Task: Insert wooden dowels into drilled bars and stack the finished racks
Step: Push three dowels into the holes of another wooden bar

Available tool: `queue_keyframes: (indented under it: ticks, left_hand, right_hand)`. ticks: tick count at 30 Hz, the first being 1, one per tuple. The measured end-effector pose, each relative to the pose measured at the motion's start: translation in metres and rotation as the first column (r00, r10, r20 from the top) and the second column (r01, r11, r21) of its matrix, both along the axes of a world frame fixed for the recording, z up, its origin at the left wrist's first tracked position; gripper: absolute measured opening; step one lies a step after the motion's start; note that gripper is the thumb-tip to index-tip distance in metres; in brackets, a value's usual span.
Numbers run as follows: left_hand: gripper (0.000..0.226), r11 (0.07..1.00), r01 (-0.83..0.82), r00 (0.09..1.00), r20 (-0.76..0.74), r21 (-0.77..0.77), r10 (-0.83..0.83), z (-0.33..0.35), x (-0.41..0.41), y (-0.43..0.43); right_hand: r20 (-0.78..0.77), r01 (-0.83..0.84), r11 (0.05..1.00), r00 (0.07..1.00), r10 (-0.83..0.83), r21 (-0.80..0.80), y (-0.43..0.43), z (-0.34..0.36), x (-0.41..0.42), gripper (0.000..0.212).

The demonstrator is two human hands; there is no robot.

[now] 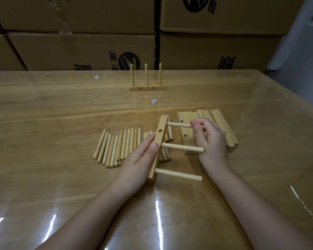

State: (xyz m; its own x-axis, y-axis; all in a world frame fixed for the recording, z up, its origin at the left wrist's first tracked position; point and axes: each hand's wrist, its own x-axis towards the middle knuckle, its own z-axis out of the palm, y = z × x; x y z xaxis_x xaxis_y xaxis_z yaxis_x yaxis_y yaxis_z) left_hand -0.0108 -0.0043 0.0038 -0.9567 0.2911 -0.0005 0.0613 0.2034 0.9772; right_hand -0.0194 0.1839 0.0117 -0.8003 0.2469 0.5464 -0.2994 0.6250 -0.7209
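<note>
Left hand is gripping the drilled bar above the table while right hand is pinching the third dowel into it, one finished rack standing behind, many loose dowels and bars remaining.
</note>
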Motion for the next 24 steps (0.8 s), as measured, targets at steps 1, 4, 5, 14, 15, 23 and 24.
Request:
queue_keyframes:
  ticks: [1, 4, 5, 14, 15, 23, 24]
  left_hand:
    - [0.029, 1.0, -0.003, 1.0, -0.001, 0.006, 0.003, 0.0002, -0.0005, 0.0004]
    - [0.035, 0.999, -0.025, 1.0, 0.009, 0.029, 0.025, -0.001, -0.0019, -0.0006]
    - [0.039, 0.999, -0.026, 1.0, 0.009, 0.034, 0.026, -0.0013, -0.0019, -0.0009]
    - [0.042, 0.996, -0.067, 0.997, 0.045, 0.065, 0.064, 0.0029, -0.0004, -0.0005]
    - [0.042, 0.995, -0.075, 0.996, 0.053, 0.07, 0.071, 0.0037, -0.0001, 0.0]
    - [0.062, 0.995, -0.088, 0.995, 0.043, 0.038, 0.087, 0.0012, -0.0008, 0.0005]
    - [0.062, 0.995, -0.088, 0.995, 0.048, 0.041, 0.086, 0.0007, -0.0011, 0.0002]
  right_hand:
    - [0.014, -0.01, 0.999, 1.0, 0.01, -0.032, -0.0007, 0.0, -0.0001, 0.025]
    - [-0.014, -0.025, 0.991, 1.0, 0.024, -0.131, 0.0, 0.0011, 0.0005, 0.02]
    - [-0.052, -0.022, 0.988, 0.999, 0.015, -0.151, 0.0007, 0.0024, 0.0007, 0.018]
    - [-0.105, -0.031, 0.982, 0.994, 0.011, -0.187, 0.0021, 0.0004, 0.0012, 0.018]
    - [-0.107, -0.025, 0.984, 0.994, 0.006, -0.177, 0.0018, 0.0007, 0.0012, 0.02]
    - [-0.077, -0.007, 0.989, 0.997, -0.004, -0.149, 0.0041, -0.0032, -0.0014, 0.012]
    - [-0.074, -0.009, 0.991, 0.997, -0.001, -0.137, 0.0039, -0.0038, -0.002, 0.012]
